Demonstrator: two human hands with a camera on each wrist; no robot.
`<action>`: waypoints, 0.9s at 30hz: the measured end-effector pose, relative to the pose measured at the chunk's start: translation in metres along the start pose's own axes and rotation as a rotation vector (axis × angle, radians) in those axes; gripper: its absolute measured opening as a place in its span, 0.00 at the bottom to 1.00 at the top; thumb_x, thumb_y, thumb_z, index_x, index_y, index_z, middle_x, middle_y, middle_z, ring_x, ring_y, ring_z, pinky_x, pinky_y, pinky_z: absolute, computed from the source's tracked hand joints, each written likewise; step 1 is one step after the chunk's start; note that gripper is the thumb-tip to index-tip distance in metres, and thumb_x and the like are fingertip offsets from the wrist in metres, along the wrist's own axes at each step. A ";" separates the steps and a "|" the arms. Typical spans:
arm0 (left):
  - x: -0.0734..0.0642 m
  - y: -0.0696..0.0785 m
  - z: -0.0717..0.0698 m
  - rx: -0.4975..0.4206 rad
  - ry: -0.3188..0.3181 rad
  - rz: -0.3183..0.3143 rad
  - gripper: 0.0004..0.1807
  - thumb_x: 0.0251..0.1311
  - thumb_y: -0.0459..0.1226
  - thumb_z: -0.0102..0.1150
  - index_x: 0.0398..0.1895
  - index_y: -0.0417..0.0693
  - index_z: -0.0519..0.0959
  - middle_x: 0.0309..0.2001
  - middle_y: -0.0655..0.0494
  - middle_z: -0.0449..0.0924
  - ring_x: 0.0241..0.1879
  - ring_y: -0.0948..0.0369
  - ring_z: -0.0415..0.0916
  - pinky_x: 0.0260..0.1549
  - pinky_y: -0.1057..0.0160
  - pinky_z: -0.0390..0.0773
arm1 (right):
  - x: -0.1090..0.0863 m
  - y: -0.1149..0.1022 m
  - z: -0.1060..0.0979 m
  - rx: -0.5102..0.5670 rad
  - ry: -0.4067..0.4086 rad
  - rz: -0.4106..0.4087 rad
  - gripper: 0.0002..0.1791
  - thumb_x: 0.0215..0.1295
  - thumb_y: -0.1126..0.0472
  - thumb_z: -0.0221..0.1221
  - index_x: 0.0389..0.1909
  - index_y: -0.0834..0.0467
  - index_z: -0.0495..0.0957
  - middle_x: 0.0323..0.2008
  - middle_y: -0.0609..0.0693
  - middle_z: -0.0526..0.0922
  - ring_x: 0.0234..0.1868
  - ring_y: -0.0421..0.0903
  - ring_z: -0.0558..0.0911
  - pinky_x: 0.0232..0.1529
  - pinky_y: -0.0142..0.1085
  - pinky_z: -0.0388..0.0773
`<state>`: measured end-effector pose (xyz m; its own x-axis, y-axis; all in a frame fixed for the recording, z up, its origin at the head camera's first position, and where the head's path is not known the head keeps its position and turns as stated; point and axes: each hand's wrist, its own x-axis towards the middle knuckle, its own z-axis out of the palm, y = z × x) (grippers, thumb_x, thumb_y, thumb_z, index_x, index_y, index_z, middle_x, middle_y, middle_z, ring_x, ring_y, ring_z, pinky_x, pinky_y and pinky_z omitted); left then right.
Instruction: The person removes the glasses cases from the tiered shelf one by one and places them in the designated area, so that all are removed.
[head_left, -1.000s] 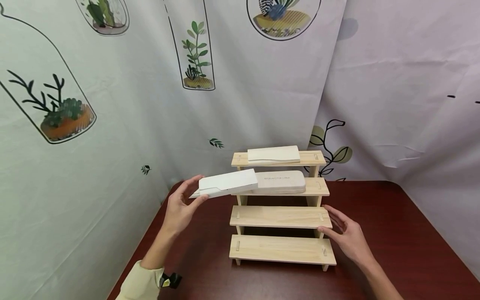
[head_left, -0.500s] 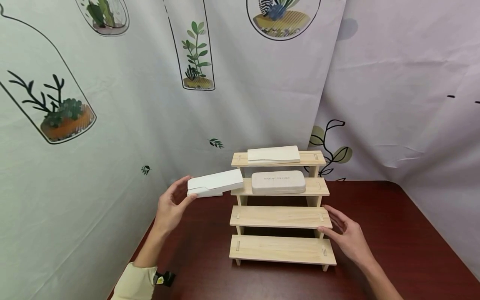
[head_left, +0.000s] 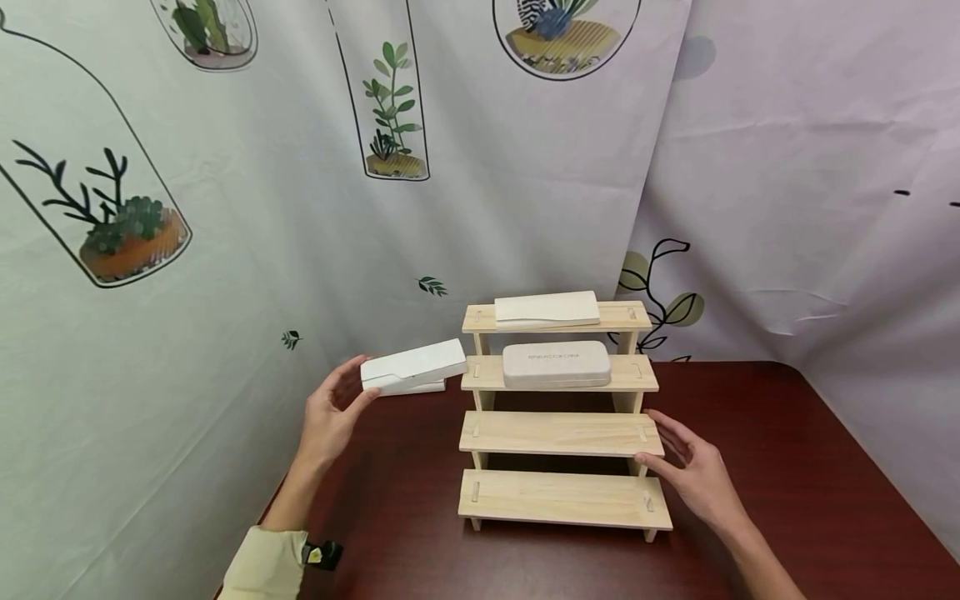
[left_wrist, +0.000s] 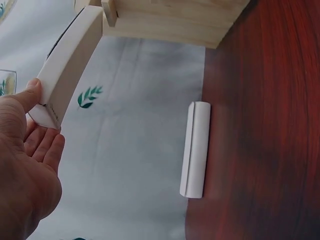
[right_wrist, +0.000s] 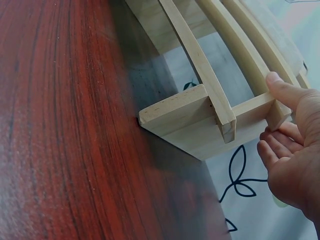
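Leftward from the beige case [head_left: 557,364] the white box [head_left: 412,365] has been drawn since the earlier frame, out past the left end of the wooden stand [head_left: 562,433], carried by the left hand [head_left: 327,417]. At the stand's right end, one tier is gripped between thumb and fingers by the right hand [head_left: 693,479].

Trouble would likely be caused by that one-ended hold: the white box is pinched only at its end farther from the stand, so its near end could be swung by a small wrist twist and knocked into the stand. Whether contact is made already cannot be told. Below, also left of the stand, lies a second white box [left_wrist: 196,150], which might be nudged by a careless lowering.

So, where is the held box? Suspended left of the stand, askew to the tiers, stretched from the left hand's fingertips toward the stand.
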<state>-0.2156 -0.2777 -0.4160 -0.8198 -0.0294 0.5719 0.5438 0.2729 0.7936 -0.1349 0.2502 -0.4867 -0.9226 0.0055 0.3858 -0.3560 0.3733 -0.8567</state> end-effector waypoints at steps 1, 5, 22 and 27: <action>0.000 -0.002 -0.001 0.006 0.005 -0.004 0.30 0.63 0.22 0.71 0.70 0.35 0.76 0.66 0.35 0.79 0.61 0.66 0.80 0.60 0.70 0.77 | 0.000 0.000 0.000 -0.001 0.000 0.000 0.40 0.64 0.64 0.75 0.75 0.66 0.71 0.69 0.68 0.76 0.63 0.20 0.71 0.59 0.19 0.72; -0.001 -0.010 -0.005 0.025 0.021 -0.023 0.30 0.63 0.22 0.71 0.70 0.37 0.77 0.65 0.36 0.80 0.60 0.68 0.80 0.58 0.71 0.78 | 0.000 0.000 0.000 -0.002 0.002 -0.001 0.40 0.64 0.64 0.75 0.75 0.66 0.71 0.69 0.68 0.76 0.63 0.20 0.71 0.59 0.18 0.71; -0.011 -0.050 -0.018 0.181 0.001 -0.129 0.30 0.67 0.30 0.71 0.72 0.41 0.76 0.67 0.41 0.80 0.65 0.45 0.78 0.58 0.68 0.79 | 0.000 0.000 0.000 -0.020 0.001 0.013 0.40 0.65 0.62 0.75 0.75 0.65 0.70 0.69 0.67 0.76 0.63 0.20 0.71 0.59 0.18 0.71; -0.013 -0.062 -0.020 0.221 -0.008 -0.179 0.30 0.68 0.31 0.71 0.72 0.40 0.75 0.67 0.40 0.79 0.66 0.45 0.77 0.60 0.66 0.79 | 0.000 -0.001 -0.001 -0.021 -0.001 0.021 0.40 0.65 0.62 0.75 0.75 0.65 0.70 0.70 0.66 0.76 0.63 0.20 0.71 0.59 0.18 0.72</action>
<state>-0.2356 -0.3131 -0.4685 -0.9009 -0.0889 0.4249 0.3391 0.4671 0.8166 -0.1341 0.2504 -0.4857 -0.9299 0.0123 0.3677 -0.3337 0.3929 -0.8569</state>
